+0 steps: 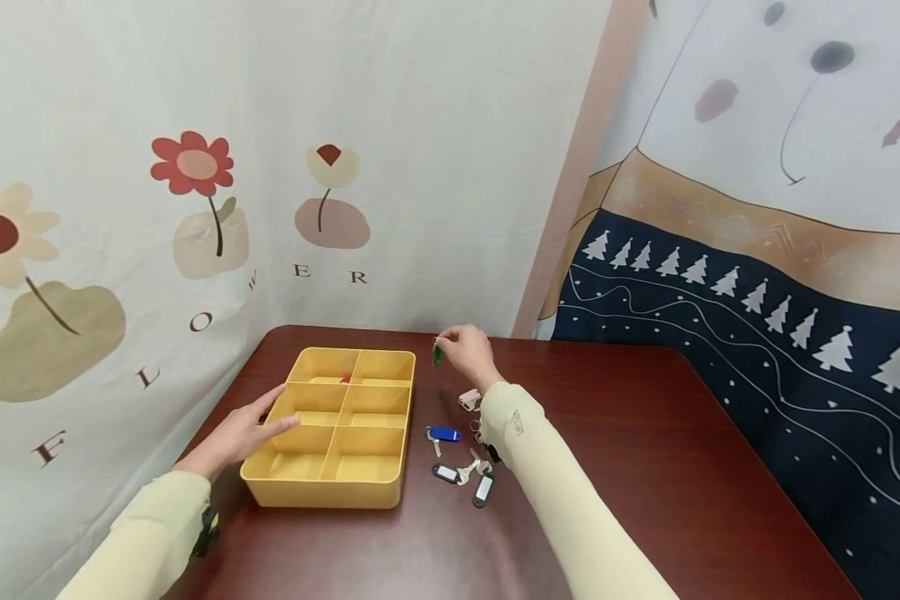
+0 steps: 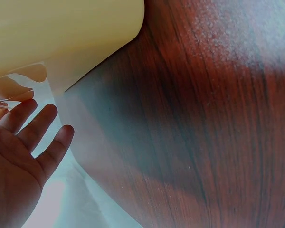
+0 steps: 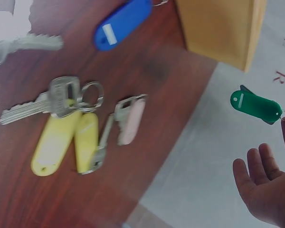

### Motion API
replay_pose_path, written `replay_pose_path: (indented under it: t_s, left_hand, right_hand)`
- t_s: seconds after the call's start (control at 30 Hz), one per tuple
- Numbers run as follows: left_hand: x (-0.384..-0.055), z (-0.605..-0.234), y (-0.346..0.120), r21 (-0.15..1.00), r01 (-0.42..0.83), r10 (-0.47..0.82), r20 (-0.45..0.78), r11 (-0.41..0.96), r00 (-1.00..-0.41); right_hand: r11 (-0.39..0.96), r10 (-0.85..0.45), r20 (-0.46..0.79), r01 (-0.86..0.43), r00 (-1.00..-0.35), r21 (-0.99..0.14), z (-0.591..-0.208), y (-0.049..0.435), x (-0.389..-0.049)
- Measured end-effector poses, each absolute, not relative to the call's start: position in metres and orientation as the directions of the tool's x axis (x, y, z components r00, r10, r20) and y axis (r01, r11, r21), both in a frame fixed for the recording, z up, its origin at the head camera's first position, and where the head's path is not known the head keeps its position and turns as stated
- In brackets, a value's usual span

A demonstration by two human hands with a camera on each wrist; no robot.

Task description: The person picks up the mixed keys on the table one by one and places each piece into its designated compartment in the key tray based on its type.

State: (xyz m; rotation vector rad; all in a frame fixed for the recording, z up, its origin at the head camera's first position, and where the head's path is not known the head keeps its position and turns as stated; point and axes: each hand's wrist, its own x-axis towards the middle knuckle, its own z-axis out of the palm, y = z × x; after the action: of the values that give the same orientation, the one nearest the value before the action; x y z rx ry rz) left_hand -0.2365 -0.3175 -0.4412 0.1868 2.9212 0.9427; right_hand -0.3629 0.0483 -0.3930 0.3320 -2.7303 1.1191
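Note:
My right hand (image 1: 467, 353) pinches the ring of a green key tag (image 3: 256, 105) between thumb and fingertips. The tag hangs above the table's far part, just right of the yellow divided box (image 1: 322, 493). A dark edge shows behind the tag; whether it is a key I cannot tell. My left hand (image 1: 242, 432) rests at the box's left side, thumb over the rim and fingers loosely extended along the outside. In the left wrist view the other fingers (image 2: 54, 149) are spread apart. A small red thing (image 1: 345, 380) lies in a far compartment.
Right of the box lie keys with a blue tag (image 1: 445, 434), black-framed tags (image 1: 483, 490), yellow tags (image 3: 54, 142) and a pink tag (image 3: 133, 122). The brown table (image 1: 607, 500) meets a printed curtain (image 1: 450, 208) behind.

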Motion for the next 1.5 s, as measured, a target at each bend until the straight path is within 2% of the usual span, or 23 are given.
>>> replay_pose_path:
  t_s: [0.37,0.9,1.33,1.5]
  left_hand:
    - [-0.238,-0.442,-0.320,0.598,0.072,0.128,-0.052,0.798,-0.990]
    - [-0.242,-0.443,-0.315,0.618,0.069,0.127,-0.050,0.783,-0.991]
    - [-0.242,-0.440,-0.320,0.596,0.098,0.142,-0.028,0.797,-0.989]
    - [-0.242,-0.442,-0.319,0.604,0.094,0.144,-0.035,0.791,-0.989]
  right_hand:
    - [0.624,-0.198,0.235,-0.307,-0.952,-0.719,-0.377,0.021,-0.359]
    - [0.585,-0.236,0.213,-0.314,-0.948,-0.748,-0.377,0.000,-0.353]
    - [0.600,-0.181,0.250,-0.308,-0.951,-0.738,-0.367,0.045,-0.366]
    - [0.583,-0.165,0.225,-0.279,-0.960,-0.763,-0.365,0.069,-0.366]
